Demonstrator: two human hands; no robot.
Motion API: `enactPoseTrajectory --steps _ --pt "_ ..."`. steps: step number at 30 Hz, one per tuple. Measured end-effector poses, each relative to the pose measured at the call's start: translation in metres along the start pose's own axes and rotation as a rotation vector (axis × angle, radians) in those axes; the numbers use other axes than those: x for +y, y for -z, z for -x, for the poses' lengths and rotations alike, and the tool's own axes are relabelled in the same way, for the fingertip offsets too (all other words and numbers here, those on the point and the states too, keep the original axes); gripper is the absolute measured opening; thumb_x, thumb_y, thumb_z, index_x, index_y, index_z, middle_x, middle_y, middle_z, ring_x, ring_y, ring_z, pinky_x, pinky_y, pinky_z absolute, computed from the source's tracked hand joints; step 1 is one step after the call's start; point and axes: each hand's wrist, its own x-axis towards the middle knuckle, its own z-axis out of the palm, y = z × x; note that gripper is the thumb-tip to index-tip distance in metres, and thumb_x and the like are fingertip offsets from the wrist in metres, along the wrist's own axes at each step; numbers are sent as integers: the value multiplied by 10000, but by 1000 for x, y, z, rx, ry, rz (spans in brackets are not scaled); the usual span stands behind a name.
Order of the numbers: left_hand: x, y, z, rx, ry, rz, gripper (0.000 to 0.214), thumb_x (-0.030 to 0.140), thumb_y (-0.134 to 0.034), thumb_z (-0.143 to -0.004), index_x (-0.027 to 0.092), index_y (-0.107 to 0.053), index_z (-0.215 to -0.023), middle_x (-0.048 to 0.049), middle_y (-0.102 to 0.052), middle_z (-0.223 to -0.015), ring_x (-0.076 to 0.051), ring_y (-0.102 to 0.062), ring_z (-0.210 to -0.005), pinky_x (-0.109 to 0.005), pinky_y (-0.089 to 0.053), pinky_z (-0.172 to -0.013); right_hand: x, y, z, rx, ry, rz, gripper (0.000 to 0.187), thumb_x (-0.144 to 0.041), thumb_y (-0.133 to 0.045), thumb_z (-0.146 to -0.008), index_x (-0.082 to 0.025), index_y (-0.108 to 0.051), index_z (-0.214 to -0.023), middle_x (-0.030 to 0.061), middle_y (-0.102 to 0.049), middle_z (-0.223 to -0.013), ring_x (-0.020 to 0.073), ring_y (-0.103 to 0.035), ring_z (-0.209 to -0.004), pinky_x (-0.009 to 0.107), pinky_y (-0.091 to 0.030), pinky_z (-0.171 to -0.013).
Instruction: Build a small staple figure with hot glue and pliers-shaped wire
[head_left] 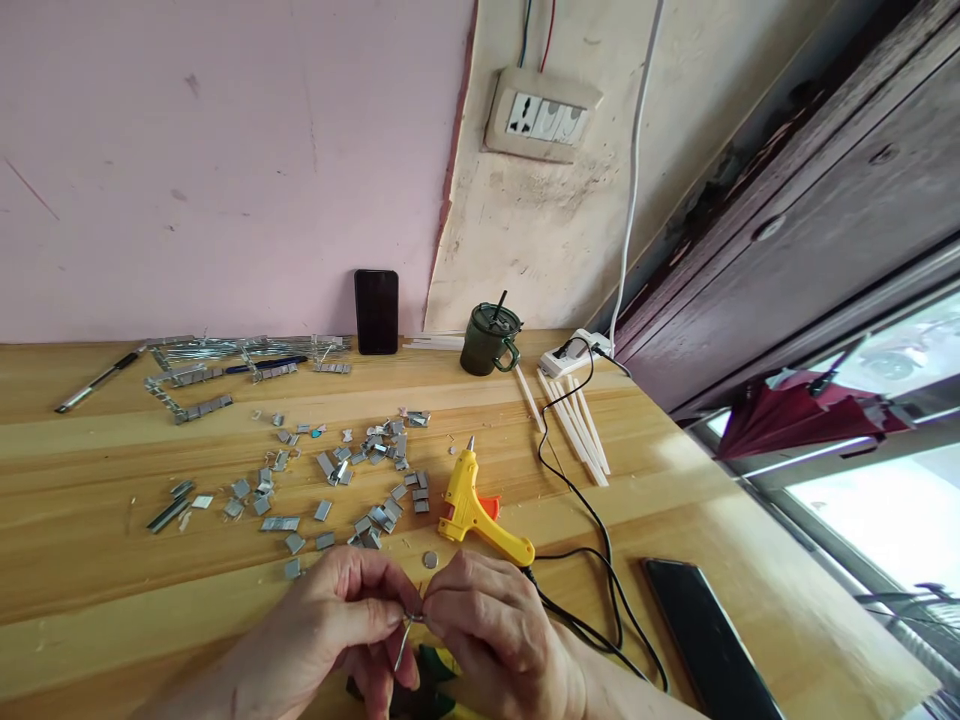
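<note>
Near the table's front edge, my left hand (pixel 352 620) and my right hand (pixel 499 625) meet fingertip to fingertip. Both pinch a thin silvery wire piece (pixel 403 645), one bent end of which hangs down from between the fingers; the rest is hidden by them. Just beyond the hands lie many short grey staple strips (pixel 386 515), scattered loosely. A yellow glue gun (pixel 469 500) with an orange trigger rests on its side ahead of my right hand. Close to my fingertips is a small round silver disc (pixel 430 560). Something dark green and yellow shows below the hands, mostly hidden.
Assembled staple-strip shapes (pixel 202 380) and a pen (pixel 97 382) lie back left. One phone (pixel 376 312) leans on the wall; another phone (pixel 705 635) lies right. A green mug (pixel 489 340), white glue sticks (pixel 574 430), a power strip (pixel 576 352) and black cable (pixel 592 510) occupy the right side.
</note>
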Motion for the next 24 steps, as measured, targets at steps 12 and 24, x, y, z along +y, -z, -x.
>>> enactPoseTrajectory --steps 12,24 --pt "0 -6 -3 17 135 89 46 177 -639 -637 147 -618 -608 11 -559 -372 -81 -520 -339 -129 -361 -322 -6 5 -6 -115 127 80 216 -126 -341 -914 -121 -556 -934 89 -648 -664 152 -516 -566 256 -456 -528" --pt "-6 -15 2 102 -126 -200 196 276 -683 -650 154 -563 -746 -3 -661 -556 -91 -531 -408 -205 -428 -449 -9 2 2 41 -223 -23 105 -93 -512 -830 -164 -570 -780 40 -617 -618 123 -539 -541 219 -433 -522"
